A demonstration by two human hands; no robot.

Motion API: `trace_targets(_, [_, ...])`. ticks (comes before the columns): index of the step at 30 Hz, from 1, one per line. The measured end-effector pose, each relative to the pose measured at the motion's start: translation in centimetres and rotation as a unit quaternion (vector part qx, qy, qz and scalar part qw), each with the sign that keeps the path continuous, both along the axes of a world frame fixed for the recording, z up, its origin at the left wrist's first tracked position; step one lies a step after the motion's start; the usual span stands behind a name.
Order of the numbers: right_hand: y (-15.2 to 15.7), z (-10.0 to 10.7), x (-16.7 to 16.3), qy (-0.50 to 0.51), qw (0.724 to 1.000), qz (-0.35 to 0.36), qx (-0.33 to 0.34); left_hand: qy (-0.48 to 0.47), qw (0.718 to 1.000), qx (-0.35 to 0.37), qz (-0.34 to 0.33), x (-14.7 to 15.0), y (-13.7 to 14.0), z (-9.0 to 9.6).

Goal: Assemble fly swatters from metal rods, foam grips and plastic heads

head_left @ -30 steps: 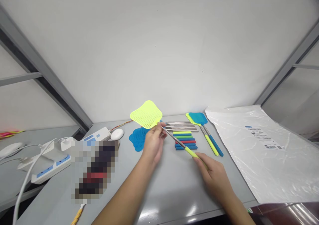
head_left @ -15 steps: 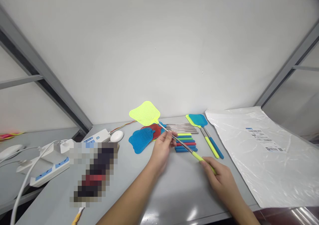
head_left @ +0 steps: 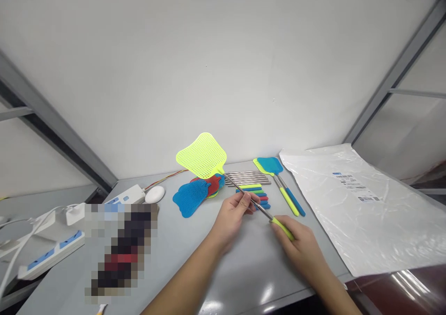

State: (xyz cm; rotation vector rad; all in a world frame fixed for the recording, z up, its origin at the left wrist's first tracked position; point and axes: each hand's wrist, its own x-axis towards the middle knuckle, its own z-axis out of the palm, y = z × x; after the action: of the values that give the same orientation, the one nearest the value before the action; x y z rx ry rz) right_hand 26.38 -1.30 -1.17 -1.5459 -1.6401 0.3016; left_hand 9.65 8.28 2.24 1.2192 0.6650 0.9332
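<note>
A yellow-green fly swatter [head_left: 202, 156] with a metal rod is held tilted above the table, its mesh head to the upper left. My left hand [head_left: 234, 217] pinches the rod partway along. Around the yellow-green grip at the lower end, my right hand [head_left: 296, 240] is closed. Behind the swatter lie blue swatter heads [head_left: 191, 198] and a red swatter head [head_left: 214, 185], overlapping. Several metal rods [head_left: 251, 178] lie in a row beside them. Coloured handle grips [head_left: 251, 187] in green, blue and red are lined up below the rods, partly hidden by my left hand.
Two whole swatters, with a blue head [head_left: 271, 165] on top, lie to the right. A white plastic mailer [head_left: 324, 203] covers the table's right side. At left are power strips [head_left: 52, 254], a white round device [head_left: 155, 194] and a blurred-out object [head_left: 121, 250].
My left hand has slid down the rod, closer to the grip and my right hand. The swatter's head appears slightly larger and more face-on. The whole view has shifted a little.
</note>
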Motion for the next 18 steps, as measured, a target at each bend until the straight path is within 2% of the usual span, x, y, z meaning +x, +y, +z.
trace_targets(3, [0.1,-0.1,-0.3,-0.044,0.999,-0.008,0.008,0.011,1.0,0.003,0.007,-0.1,0.1,-0.1])
trace_targets(8, [0.7,0.3,-1.7,-0.163,0.981,-0.073,0.071,0.024,1.0,0.008,0.007,0.0,0.3,-0.3])
trace_targets(13, [2.3,1.9,-3.1,-0.161,0.981,-0.075,0.083,0.021,0.999,-0.002,-0.024,0.3,-0.1,-0.3])
trace_targets(18, [3.2,2.4,-3.6,-0.137,0.985,-0.05,0.09,-0.011,1.0,0.001,0.012,0.3,0.0,-0.4])
